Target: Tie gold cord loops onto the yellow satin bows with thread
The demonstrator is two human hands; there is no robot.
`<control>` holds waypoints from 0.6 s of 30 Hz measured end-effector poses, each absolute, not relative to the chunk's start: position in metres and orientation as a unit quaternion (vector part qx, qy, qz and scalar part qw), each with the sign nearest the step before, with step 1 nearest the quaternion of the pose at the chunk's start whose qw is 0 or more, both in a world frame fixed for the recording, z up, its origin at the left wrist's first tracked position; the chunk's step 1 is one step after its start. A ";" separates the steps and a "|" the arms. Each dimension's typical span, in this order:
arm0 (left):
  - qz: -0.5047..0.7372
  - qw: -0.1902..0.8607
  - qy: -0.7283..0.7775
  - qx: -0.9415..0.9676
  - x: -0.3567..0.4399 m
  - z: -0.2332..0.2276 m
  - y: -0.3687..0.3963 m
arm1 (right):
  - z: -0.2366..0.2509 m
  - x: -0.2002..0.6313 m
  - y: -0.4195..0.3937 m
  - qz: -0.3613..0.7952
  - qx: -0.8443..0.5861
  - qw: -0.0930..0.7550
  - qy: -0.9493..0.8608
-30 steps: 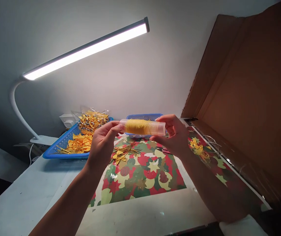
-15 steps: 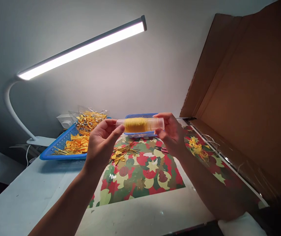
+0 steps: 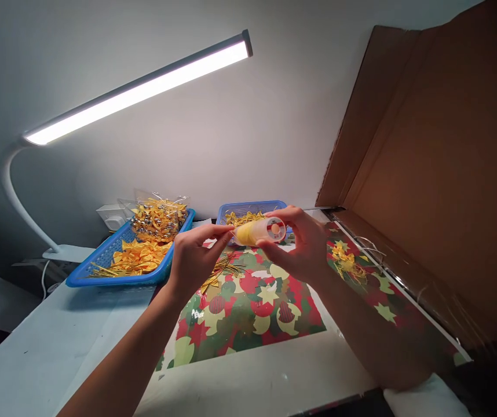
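My right hand (image 3: 303, 243) grips a spool of yellow thread (image 3: 251, 233) by its clear plastic right end, fingers above and thumb below. The spool is tilted, its round end with a hole facing me. My left hand (image 3: 196, 252) is closed in a pinch, thumb and forefinger tips together at the spool's left end, where a fine strand of thread seems to be held. Both hands are raised above a camouflage-patterned sheet (image 3: 248, 315). Below the left fingers lie yellow ribbon pieces with thin golden stems (image 3: 222, 272).
A blue basket (image 3: 113, 282) at left holds yellow ribbon pieces and a clear bag of them. Behind the spool stands a smaller blue basket (image 3: 252, 205) with golden pieces. Yellow scraps (image 3: 346, 258) lie right. A lit lamp (image 3: 144, 87) hangs above; cardboard (image 3: 431, 133) walls the right.
The spool has turned so its right end faces me, and it sits slightly lower. My left hand has gone from holding the spool's left end to a fingertip pinch there.
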State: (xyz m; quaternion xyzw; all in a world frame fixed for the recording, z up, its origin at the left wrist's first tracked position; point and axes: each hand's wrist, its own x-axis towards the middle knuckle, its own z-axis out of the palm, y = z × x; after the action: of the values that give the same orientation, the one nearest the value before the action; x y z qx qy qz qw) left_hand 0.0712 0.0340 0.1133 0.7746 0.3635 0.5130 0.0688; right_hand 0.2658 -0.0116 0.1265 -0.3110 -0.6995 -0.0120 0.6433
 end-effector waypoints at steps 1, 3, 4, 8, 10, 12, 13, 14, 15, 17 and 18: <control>0.507 0.070 0.357 0.781 0.072 0.112 0.035 | 0.127 0.265 -0.012 -0.018 -0.311 0.643 -0.700; 0.499 0.071 0.347 0.791 0.072 0.110 0.036 | 0.127 0.265 -0.012 -0.029 -0.311 0.642 -0.701; 0.497 0.072 0.343 0.794 0.072 0.110 0.036 | 0.127 0.264 -0.011 -0.033 -0.310 0.640 -0.702; 0.491 0.089 0.352 0.792 0.070 0.114 0.035 | 0.127 0.264 -0.011 -0.050 -0.315 0.633 -0.705; 0.491 0.112 0.373 0.780 0.068 0.117 0.035 | 0.127 0.263 -0.012 -0.062 -0.323 0.630 -0.703; 0.491 0.158 0.382 0.767 0.065 0.120 0.036 | 0.127 0.261 -0.013 -0.072 -0.327 0.631 -0.700; 0.491 0.191 0.379 0.761 0.064 0.121 0.037 | 0.127 0.261 -0.013 -0.075 -0.329 0.632 -0.698; 0.491 0.227 0.369 0.755 0.064 0.123 0.039 | 0.127 0.260 -0.014 -0.076 -0.329 0.633 -0.697; 0.492 0.262 0.356 0.750 0.063 0.124 0.039 | 0.127 0.260 -0.014 -0.075 -0.330 0.635 -0.695; 0.495 0.319 0.328 0.739 0.063 0.125 0.041 | 0.128 0.259 -0.015 -0.070 -0.334 0.638 -0.690; 0.494 0.339 0.316 0.735 0.064 0.126 0.041 | 0.128 0.258 -0.015 -0.066 -0.335 0.641 -0.688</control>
State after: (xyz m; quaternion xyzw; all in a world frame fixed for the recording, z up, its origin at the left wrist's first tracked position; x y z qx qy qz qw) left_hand 0.0636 0.0413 0.1255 0.7354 0.3161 0.4944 0.3390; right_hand 0.2584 -0.0149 0.1282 -0.3347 -0.6878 -0.0661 0.6407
